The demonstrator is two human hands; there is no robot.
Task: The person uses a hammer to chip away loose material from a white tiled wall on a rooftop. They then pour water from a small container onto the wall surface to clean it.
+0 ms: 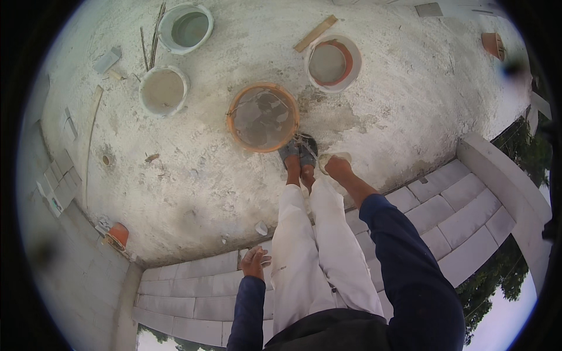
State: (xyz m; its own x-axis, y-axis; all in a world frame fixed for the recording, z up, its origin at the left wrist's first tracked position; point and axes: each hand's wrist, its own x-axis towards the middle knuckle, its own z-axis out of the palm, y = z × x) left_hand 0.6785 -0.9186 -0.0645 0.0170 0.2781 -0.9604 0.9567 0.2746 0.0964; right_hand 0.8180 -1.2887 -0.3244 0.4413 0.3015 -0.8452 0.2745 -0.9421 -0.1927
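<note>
My right hand (338, 168) reaches down beside my feet, its fingers closed on a pale rounded vessel (344, 157), mostly hidden by the hand. A thin light streak runs between this vessel and the orange bucket; I cannot make out whether it is liquid or cord. The orange bucket (233, 130), just ahead of my feet, is full of grey, wet-looking contents with a shiny surface. My left hand (254, 262) hangs beside my left thigh, fingers loosely bent and apart, with nothing visible in it.
White buckets stand farther off: one (355, 77) at right with a reddish inner rim, others (184, 88) (206, 41) at left. A wooden board (316, 33) lies behind the right one. Pale block walls (193, 307) (451, 199) rise behind my legs. An orange pot (118, 234) sits at left.
</note>
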